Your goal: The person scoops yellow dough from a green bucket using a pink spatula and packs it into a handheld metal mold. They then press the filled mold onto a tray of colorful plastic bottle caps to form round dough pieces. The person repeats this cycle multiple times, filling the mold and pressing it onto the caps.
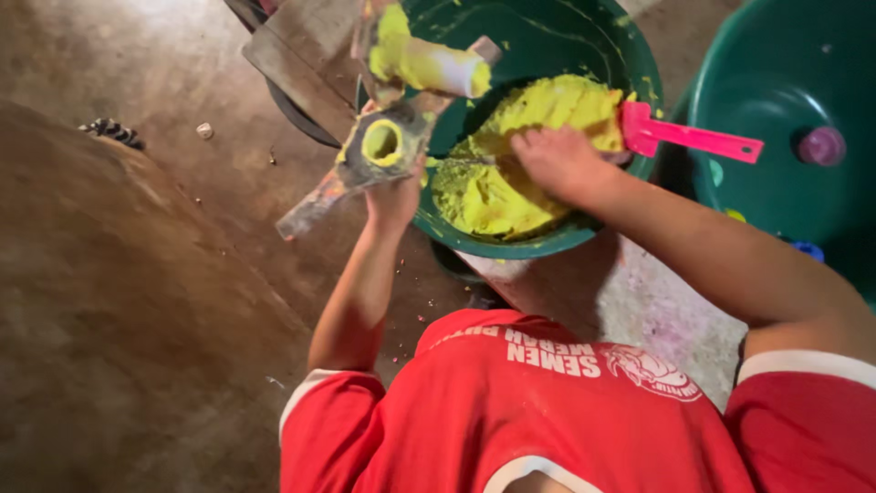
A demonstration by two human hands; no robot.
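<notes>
My left hand [394,196] grips a metal mould [383,144] smeared with yellow paste; its round opening is filled with yellow. A paste-coated cylinder piece [429,62] sticks out above it. My right hand [558,160] presses, fingers down, into the heap of yellow paste [511,178] inside a green basin [557,36]. A pink plastic scoop [689,137] lies on the basin's right rim, its blade in the paste.
A second green basin [776,82] stands at the right with a purple round thing [822,146] in it. A wooden board [297,50] lies behind the mould. The basin rests on a stained slab [630,292]. Bare brown floor spreads left, with a small dark object [114,131].
</notes>
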